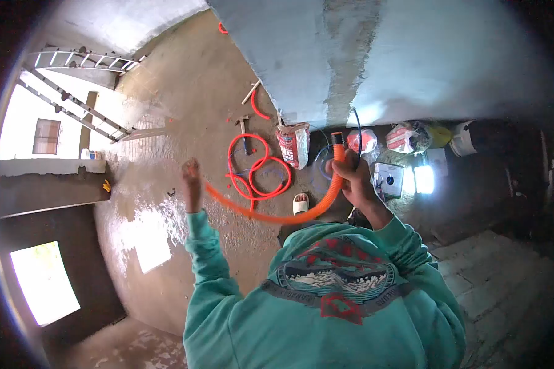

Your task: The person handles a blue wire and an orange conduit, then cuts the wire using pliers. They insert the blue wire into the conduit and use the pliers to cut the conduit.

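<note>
Orange conduit (277, 216) arcs above the concrete floor (184, 92), our left hand (191, 178) and right hand (351, 175) both clamped on it, black wire (359, 132) at its tip: threading, we reckon, wanting a steady feed.

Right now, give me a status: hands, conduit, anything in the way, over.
Right hand shut on orange conduit near its end, black wire poking out. Left hand at its other part, blurred, grip unclear. Coiled conduit and bag lie beyond.

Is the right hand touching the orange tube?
Touching. The head view shows the right hand closed around the orange tube near its end.
</note>
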